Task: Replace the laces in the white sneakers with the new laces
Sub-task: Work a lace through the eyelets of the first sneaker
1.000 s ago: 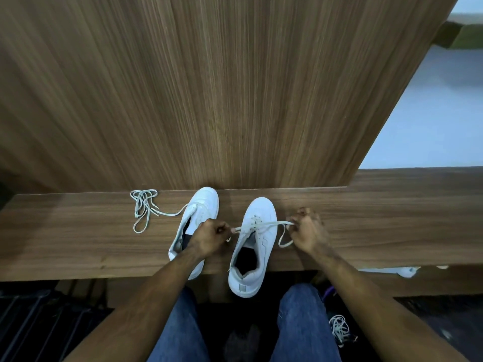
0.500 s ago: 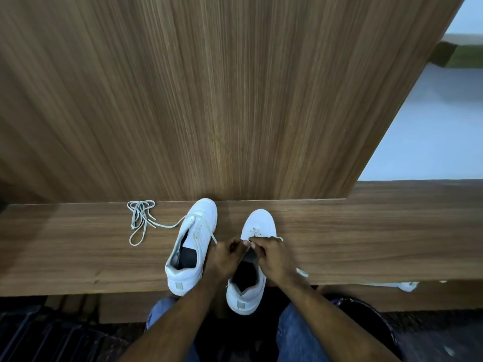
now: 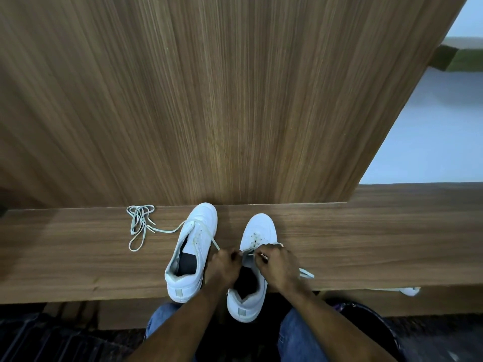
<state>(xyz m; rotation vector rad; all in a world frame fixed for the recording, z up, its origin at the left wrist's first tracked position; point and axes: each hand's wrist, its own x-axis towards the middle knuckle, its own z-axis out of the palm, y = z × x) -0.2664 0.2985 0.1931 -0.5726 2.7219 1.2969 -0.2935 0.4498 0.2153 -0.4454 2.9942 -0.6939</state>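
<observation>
While two white low-top sneakers stand side by side on a brown wooden ledge (image 3: pixel 366 246) at lower centre of the frame, the left hand (image 3: pixel 224 265) and right hand (image 3: pixel 277 265) work over the right-hand sneaker (image 3: pixel 257 257). The right hand's curled fingers pinch a pale flat shoelace (image 3: pixel 305 273); the left hand appears to pinch the lace too. Even tension suits this threading. The left-hand sneaker (image 3: pixel 193 246) trails a loose lace bundle (image 3: pixel 139 226).

Two white low-top sneakers (image 3: pixel 192 253) (image 3: pixel 252 267) side by side, lower centre, toes up-frame; pale flat laces (image 3: pixel 139 226) trailing left, loosely bunched.
</observation>
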